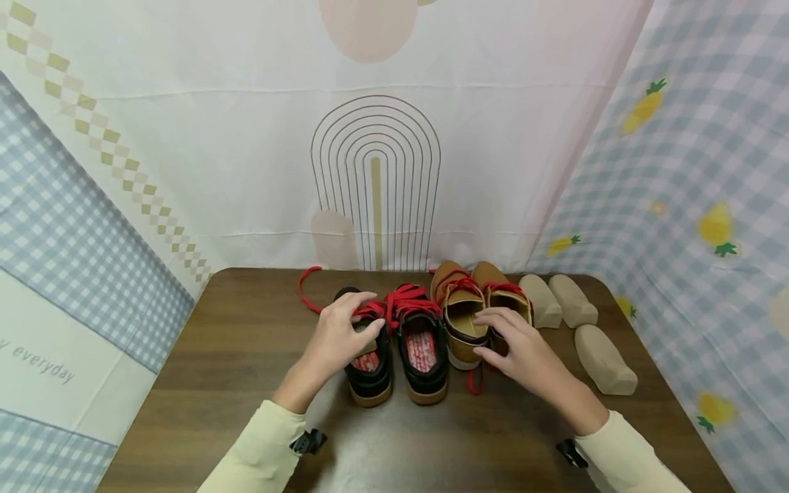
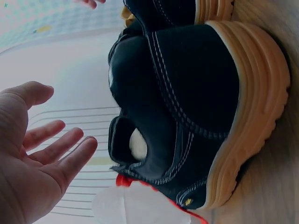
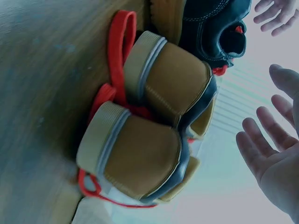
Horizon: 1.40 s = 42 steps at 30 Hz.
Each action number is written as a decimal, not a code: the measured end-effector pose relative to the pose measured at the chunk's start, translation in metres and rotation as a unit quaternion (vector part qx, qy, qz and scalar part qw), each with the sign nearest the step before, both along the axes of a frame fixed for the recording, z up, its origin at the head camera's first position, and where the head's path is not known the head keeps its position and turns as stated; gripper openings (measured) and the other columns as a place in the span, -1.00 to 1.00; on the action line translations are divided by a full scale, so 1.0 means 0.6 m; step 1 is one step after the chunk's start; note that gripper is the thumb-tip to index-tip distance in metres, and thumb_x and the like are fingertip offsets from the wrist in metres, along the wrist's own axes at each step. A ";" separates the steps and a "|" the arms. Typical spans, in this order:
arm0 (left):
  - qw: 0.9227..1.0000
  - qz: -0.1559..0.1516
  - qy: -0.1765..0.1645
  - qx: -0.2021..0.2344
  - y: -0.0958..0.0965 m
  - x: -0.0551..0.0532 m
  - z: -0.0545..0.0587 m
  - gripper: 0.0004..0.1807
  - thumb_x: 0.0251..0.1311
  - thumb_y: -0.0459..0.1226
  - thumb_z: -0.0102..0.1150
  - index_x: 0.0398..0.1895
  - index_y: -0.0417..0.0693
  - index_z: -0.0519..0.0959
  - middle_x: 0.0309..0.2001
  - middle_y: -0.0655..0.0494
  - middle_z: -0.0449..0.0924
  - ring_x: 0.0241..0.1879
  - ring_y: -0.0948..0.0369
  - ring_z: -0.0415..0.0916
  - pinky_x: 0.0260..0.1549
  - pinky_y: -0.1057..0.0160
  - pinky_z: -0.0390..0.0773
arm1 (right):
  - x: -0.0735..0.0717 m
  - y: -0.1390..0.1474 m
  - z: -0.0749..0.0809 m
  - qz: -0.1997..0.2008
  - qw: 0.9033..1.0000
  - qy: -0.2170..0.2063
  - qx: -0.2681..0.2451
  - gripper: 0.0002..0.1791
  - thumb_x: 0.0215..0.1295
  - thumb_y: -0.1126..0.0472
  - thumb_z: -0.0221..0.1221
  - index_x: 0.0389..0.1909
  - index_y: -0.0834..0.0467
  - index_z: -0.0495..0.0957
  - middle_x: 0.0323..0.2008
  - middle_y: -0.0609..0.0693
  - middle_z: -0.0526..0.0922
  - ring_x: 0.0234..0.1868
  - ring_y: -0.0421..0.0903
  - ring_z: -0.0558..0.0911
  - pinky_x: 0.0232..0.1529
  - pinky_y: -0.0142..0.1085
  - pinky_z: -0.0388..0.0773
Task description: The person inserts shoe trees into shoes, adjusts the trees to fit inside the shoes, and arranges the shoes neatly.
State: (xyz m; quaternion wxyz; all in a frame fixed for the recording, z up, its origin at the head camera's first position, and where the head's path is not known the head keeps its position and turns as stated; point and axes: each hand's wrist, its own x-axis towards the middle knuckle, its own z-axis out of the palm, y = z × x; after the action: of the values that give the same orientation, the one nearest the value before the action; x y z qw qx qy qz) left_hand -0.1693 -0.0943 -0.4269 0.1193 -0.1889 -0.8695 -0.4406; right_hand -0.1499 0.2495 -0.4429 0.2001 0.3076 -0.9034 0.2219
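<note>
My left hand [image 1: 339, 335] hovers over the left black shoe [image 1: 370, 392], thumb and fingers apart and holding nothing. Inside that shoe's opening, a beige rounded piece [image 2: 138, 144] shows in the left wrist view. Beside it stands the other black shoe [image 1: 427, 389], with red laces [image 1: 409, 298] and a red patterned insole. Over the pair of tan shoes [image 1: 459, 350] is my right hand [image 1: 524, 349], its fingers spread and slightly bent, with nothing in them. The right wrist view shows the tan heels [image 3: 145, 156] from behind, with a loop of red lace [image 3: 117, 51] alongside.
Three beige foot-shaped blocks [image 1: 604, 363] lie at the right of the brown wooden table [image 1: 246, 356]. A loose red lace [image 1: 303, 287] trails left of the black shoes. A printed white cloth [image 1: 246, 171] hangs behind the table, with checked cloth [image 1: 696, 226] at the sides.
</note>
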 end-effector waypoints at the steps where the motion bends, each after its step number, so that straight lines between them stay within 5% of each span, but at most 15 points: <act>1: 1.000 -0.002 -0.009 0.006 0.004 -0.001 -0.001 -0.55 0.24 -0.26 0.44 0.19 -0.10 0.62 0.08 -0.07 0.66 0.07 -0.05 0.68 -0.04 0.03 0.72 | 0.003 0.005 -0.001 -0.004 1.000 0.003 -0.001 -0.43 0.00 0.19 0.60 0.07 0.15 0.64 0.14 0.03 0.62 0.17 0.00 0.61 0.11 -0.11 0.55; 11: 0.993 -0.017 -0.095 0.073 0.041 -0.011 -0.014 -0.60 0.28 -0.30 0.40 0.17 -0.11 0.62 0.06 -0.10 0.65 0.10 -0.06 0.64 0.02 0.02 0.70 | 0.029 0.056 -0.005 -0.029 0.999 0.019 -0.009 -0.35 -0.14 0.32 0.63 0.07 0.16 0.64 0.13 0.02 0.62 0.09 -0.01 0.64 0.03 -0.39 0.53; 19: 0.992 -0.033 -0.122 0.016 0.065 -0.019 -0.026 -0.50 0.28 -0.28 0.40 0.27 -0.21 0.57 0.09 -0.16 0.60 0.07 -0.03 0.65 -0.02 0.13 0.72 | 0.034 0.107 -0.015 -0.037 0.998 0.035 -0.023 -0.31 -0.22 0.40 0.62 0.06 0.24 0.62 0.12 0.12 0.63 0.09 0.06 0.61 0.20 -0.73 0.24; 24: 0.993 -0.022 -0.108 -0.045 0.077 -0.027 -0.033 -0.52 0.24 -0.30 0.44 0.22 -0.21 0.60 0.10 -0.12 0.62 -0.03 0.02 0.70 -0.10 0.16 0.73 | 0.034 0.140 -0.025 -0.034 0.998 0.036 -0.034 -0.43 0.34 -0.14 0.33 0.03 0.30 0.61 0.11 0.20 0.62 0.06 0.12 0.59 0.25 -0.75 0.15; 26: 0.993 -0.018 -0.098 -0.070 0.082 -0.029 -0.035 -0.53 0.23 -0.29 0.45 0.20 -0.20 0.61 0.12 -0.12 0.62 0.00 0.02 0.69 -0.06 0.10 0.72 | 0.035 0.154 -0.028 -0.037 0.998 0.047 -0.037 -0.30 0.43 -0.31 0.09 0.02 0.31 0.62 0.09 0.22 0.63 0.04 0.13 0.58 0.28 -0.74 0.14; 28: 0.992 -0.013 -0.087 -0.093 0.088 -0.032 -0.037 -0.54 0.23 -0.28 0.46 0.18 -0.19 0.62 0.13 -0.11 0.63 0.03 0.01 0.67 -0.02 0.06 0.70 | 0.038 0.169 -0.031 -0.049 0.997 0.050 -0.039 -0.28 0.43 -0.33 0.07 0.01 0.30 0.62 0.08 0.22 0.63 0.06 0.08 0.58 0.28 -0.76 0.11; 32: 0.991 0.001 -0.058 -0.118 0.095 -0.035 -0.042 -0.63 0.26 -0.28 0.43 0.11 -0.17 0.65 0.08 -0.09 0.65 0.08 0.01 0.65 0.04 0.04 0.68 | 0.045 0.202 -0.035 -0.088 0.994 0.044 -0.039 -0.50 0.14 0.13 0.53 0.03 0.29 0.63 0.09 0.22 0.63 0.20 -0.27 0.50 0.25 -0.80 0.09; 35: 0.991 0.017 -0.049 -0.120 0.099 -0.037 -0.045 -0.67 0.28 -0.29 0.41 0.08 -0.17 0.66 0.05 -0.09 0.68 0.05 0.02 0.67 0.00 0.05 0.69 | 0.047 0.229 -0.042 -0.117 0.991 0.037 -0.043 -0.32 -0.26 0.49 0.59 0.03 0.29 0.62 0.10 0.21 0.62 0.26 -0.51 0.36 0.23 -0.82 0.06; 42: 0.992 0.043 -0.056 -0.107 0.100 -0.042 -0.049 -0.67 0.30 -0.27 0.38 0.09 -0.17 0.67 -0.03 -0.09 0.73 -0.05 0.06 0.71 -0.10 0.07 0.71 | 0.047 0.289 -0.070 -0.149 0.986 0.022 -0.064 -0.30 -0.30 0.58 0.57 0.02 0.32 0.60 0.11 0.30 0.58 0.29 -0.67 0.20 0.23 -0.82 0.01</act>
State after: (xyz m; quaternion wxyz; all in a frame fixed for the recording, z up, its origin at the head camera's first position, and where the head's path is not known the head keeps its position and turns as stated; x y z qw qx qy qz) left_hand -0.1943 -0.0345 -0.4563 0.0678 -0.1379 -0.9244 -0.3490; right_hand -0.1218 0.4232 -0.4849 0.2705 0.1609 -0.9182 0.2404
